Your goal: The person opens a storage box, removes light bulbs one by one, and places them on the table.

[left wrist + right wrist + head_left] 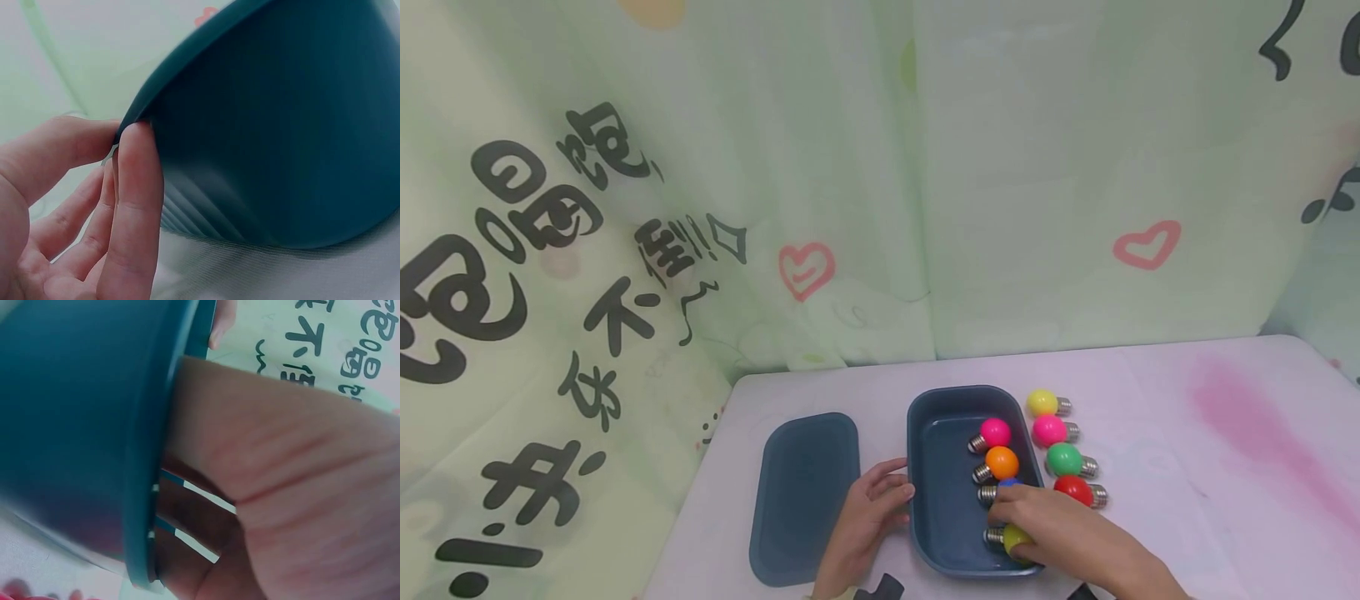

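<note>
A dark blue rectangular box point(946, 492) sits on the table, and my left hand point(868, 508) pinches its left rim. In the left wrist view, the thumb and a fingertip point(136, 150) meet at that rim. My right hand point(1060, 529) reaches over the right wall, its fingers curled about a yellow light bulb point(1015, 540) inside. Partly covered by that hand is a blue bulb point(1009, 482). Beyond it in the box lie an orange bulb point(1002, 462) and a pink bulb point(996, 432). In the right wrist view, the box wall point(81, 425) hides the fingertips.
Right of the box, a column of bulbs lies on the cloth: yellow point(1042, 403), pink point(1049, 430), green point(1064, 459) and red point(1073, 489). A flat dark blue lid point(805, 498) lies left of the box. A printed curtain point(1000, 208) hangs behind the table point(1165, 433).
</note>
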{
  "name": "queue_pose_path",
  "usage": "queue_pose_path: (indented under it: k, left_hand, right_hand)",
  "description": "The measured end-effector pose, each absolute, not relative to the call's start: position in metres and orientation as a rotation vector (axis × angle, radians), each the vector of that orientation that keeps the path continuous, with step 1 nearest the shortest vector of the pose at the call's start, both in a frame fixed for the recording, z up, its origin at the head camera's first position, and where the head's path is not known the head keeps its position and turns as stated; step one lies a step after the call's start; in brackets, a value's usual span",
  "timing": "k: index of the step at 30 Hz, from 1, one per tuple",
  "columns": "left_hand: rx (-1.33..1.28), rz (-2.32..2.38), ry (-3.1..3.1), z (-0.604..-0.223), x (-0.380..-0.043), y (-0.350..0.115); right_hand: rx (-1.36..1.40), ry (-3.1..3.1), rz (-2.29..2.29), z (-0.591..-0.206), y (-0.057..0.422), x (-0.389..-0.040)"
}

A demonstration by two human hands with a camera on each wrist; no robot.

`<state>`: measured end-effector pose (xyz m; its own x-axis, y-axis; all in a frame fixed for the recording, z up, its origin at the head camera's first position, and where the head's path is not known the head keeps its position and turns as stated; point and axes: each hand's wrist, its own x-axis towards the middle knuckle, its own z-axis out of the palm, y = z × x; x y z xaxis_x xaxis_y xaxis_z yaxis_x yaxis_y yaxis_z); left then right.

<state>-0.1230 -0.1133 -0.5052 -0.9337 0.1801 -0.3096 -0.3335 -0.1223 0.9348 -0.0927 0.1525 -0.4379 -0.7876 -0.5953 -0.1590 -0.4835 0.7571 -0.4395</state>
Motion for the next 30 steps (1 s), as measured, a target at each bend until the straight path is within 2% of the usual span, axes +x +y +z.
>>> queue_pose_path:
  k: [17, 30]
  left_hand:
    - [-0.181, 2.115, 1.819, -0.505, -0.123, -0.113]
    - [-0.198, 2.112, 1.818, -0.505, -0.124, -0.112]
  right_hand:
    - [-0.820, 2.622, -0.544, -0.439, 0.148, -0.093]
    - [-0.921, 2.656, -0.497, -0.426, 0.151, -0.091]
